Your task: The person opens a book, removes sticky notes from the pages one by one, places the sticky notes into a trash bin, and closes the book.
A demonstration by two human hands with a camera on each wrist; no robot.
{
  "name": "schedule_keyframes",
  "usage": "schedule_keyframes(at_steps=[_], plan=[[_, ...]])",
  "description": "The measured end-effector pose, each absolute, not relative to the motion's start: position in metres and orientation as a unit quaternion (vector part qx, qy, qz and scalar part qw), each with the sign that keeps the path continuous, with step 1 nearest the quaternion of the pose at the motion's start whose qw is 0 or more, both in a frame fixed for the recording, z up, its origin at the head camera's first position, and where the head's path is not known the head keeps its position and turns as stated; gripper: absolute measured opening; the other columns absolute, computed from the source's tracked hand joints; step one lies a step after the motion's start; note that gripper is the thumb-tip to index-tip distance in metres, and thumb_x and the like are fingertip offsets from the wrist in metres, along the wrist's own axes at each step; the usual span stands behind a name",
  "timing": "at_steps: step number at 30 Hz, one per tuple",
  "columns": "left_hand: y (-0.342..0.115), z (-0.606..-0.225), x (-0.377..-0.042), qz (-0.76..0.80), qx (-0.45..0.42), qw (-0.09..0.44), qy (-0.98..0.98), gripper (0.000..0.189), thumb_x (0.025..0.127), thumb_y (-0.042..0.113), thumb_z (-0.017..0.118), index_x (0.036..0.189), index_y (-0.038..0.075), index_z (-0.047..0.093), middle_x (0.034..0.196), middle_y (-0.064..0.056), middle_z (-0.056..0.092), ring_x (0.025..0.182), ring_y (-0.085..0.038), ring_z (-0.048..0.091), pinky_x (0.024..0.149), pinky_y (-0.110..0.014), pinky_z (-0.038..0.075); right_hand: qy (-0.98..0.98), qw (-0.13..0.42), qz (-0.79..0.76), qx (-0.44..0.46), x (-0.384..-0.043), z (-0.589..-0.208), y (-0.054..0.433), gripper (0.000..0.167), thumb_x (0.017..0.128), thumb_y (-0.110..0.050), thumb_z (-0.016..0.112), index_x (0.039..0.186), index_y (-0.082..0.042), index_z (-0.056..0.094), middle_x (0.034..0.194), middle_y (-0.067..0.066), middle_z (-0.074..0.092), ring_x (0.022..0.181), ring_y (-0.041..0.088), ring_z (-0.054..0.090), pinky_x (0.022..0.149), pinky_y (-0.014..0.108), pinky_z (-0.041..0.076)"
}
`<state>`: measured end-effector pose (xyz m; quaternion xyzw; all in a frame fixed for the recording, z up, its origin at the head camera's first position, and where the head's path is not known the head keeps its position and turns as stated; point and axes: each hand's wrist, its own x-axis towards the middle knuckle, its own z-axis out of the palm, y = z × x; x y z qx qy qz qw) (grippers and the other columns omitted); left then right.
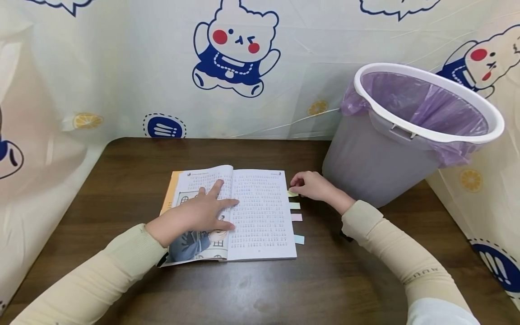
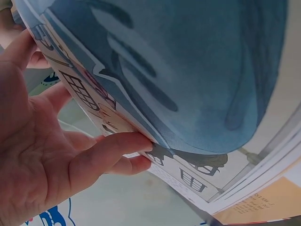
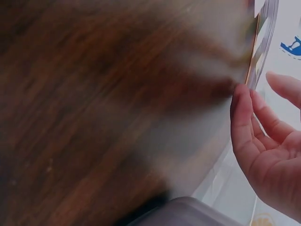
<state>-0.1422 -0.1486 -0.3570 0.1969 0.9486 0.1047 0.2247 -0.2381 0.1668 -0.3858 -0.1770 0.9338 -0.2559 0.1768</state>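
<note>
An open book (image 1: 260, 212) lies on the table, printed text on its right page and a picture on its left page. My left hand (image 1: 199, 214) lies across the left page, fingers spread, fingertips near the centre fold. In the left wrist view the thumb touches the illustrated page (image 2: 188, 70). At the book's right edge, my right hand (image 1: 313, 185) pinches the yellow page tab (image 1: 292, 194), the topmost one, between thumb and finger. Below it stick out a green tab (image 1: 294, 206), a pink tab (image 1: 297, 217) and a blue tab (image 1: 299, 239).
A grey bin (image 1: 373, 153) with a white rim and purple liner stands at the right, close beside the right hand and forearm. A patterned curtain (image 1: 162, 67) hangs behind the brown wooden table (image 1: 252, 293). An orange cover flap (image 1: 170, 192) shows at the book's left.
</note>
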Motion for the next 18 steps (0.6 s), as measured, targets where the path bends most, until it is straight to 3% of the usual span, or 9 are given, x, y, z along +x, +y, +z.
schedule_keyframes(at_steps=[5,18], plan=[[-0.1488,-0.3558,-0.1403,0.108,0.2,0.22,0.949,0.07,0.092,0.055,0.072,0.152,0.023,0.054,0.164,-0.034,0.009,0.132,-0.075,0.025,0.08,-0.075,0.049,0.927,0.208,-0.259,-0.174,-0.2392,-0.3852,0.162,0.015,0.097,-0.019,0.073,0.095,-0.005,0.069,0.077,0.005,0.065,0.064,0.017,0.061,0.064,0.031,0.051],[-0.1496,-0.3541,-0.1395,0.107,0.206,0.208,0.95,0.07,0.092,0.054,0.072,0.151,0.02,0.054,0.164,-0.034,0.012,0.132,-0.074,0.026,0.08,-0.074,0.05,0.909,0.239,-0.303,-0.158,-0.2418,-0.3872,0.1645,0.014,0.097,-0.016,0.072,0.091,-0.003,0.07,0.076,0.006,0.065,0.063,0.018,0.063,0.064,0.031,0.056]])
